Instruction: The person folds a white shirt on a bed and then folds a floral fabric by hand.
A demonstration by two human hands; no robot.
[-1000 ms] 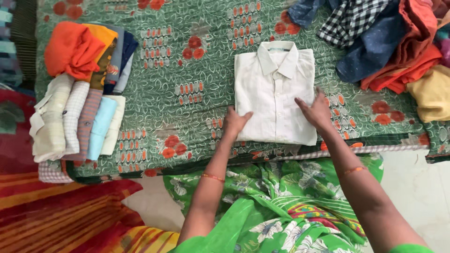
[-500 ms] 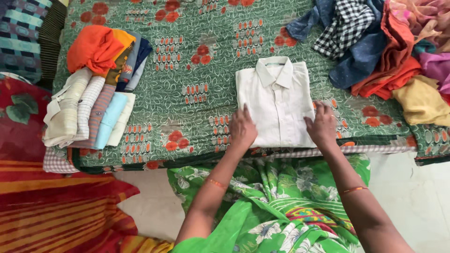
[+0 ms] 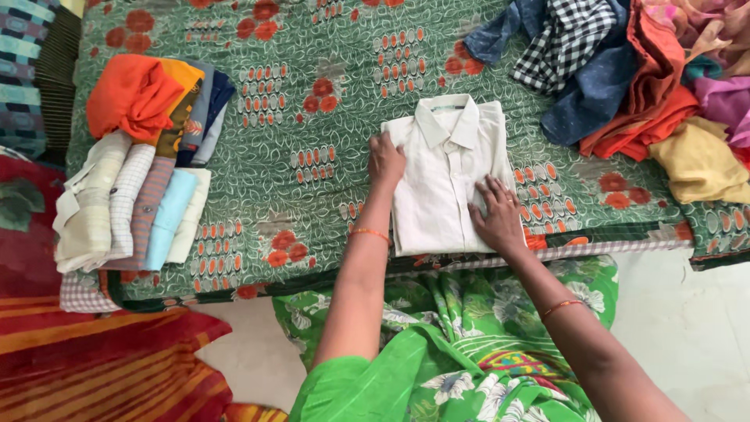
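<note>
Left edge of bed [image 3: 312, 101], green floral cover: stack of folded clothes [image 3: 133, 195] laid in a row, pale checked and light blue pieces toward the near edge, an orange cloth [image 3: 129, 94] bunched on top at the far end. How many pieces lie under it is hard to count; layers overlap.

Centre, near the front edge: folded white shirt [image 3: 441, 184], collar pointing to the far side, lying flat. Left hand [image 3: 386, 160] rests on its left edge near the collar, fingers spread flat, not gripping. Right hand [image 3: 496, 215] presses palm-down on the lower right part of the shirt, fingers splayed, grasping nothing. The shirt's near right corner is hidden under that hand.

Right far corner: heap of unfolded clothes [image 3: 625, 78], black-and-white check, dark blue, orange, yellow, pink; cut off by the frame's top and right edges, single garments hard to tell apart.

Below the front edge, green patterned garment [image 3: 453, 344] covers the person's lap.
</note>
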